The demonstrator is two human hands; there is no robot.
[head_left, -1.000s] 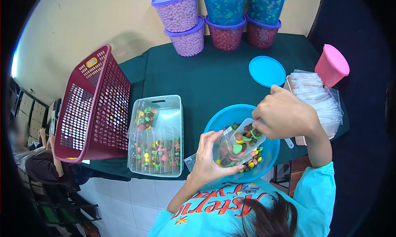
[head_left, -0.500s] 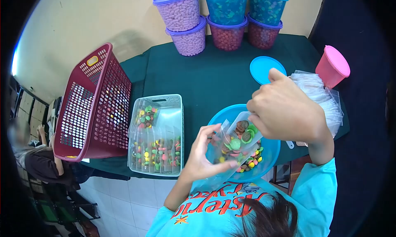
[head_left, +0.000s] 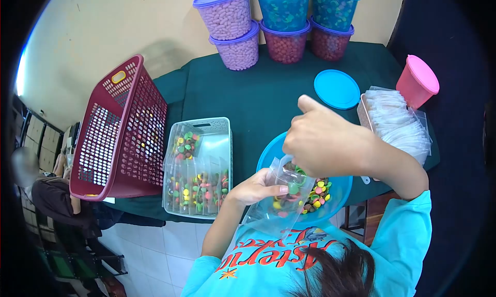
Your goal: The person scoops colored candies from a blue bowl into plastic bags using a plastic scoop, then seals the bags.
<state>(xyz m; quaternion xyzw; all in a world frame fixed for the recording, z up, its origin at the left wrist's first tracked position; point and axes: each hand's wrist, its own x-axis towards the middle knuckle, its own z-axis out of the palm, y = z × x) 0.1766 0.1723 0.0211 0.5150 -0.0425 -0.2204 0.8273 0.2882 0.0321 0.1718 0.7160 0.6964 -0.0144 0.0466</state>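
Observation:
My left hand (head_left: 253, 187) pinches a clear plastic bag (head_left: 268, 222) between thumb and fingers, with colourful button-shaped candies inside it. Just above the bag's mouth is my right hand (head_left: 323, 142), curled closed round the scoop's handle. The scoop itself is tipped into the bag and mostly hidden by the hand and plastic. Both hands are over a blue bowl (head_left: 345, 186), where loose red, yellow, green and brown candies (head_left: 319, 193) show.
Left of the bowl, a pale basket (head_left: 223, 137) holds several filled bags (head_left: 199, 186). Beyond it stands a maroon laundry basket (head_left: 111, 147). Flat plastic bags (head_left: 398, 124), a blue lid (head_left: 337, 89) and a pink tub (head_left: 417, 82) are at right. Stacked candy tubs (head_left: 284, 38) line the back.
My right hand has shifted slightly left and down, tilting the scoop deeper into the bag. The candies in the scoop have moved into the bag. My left hand keeps its hold.

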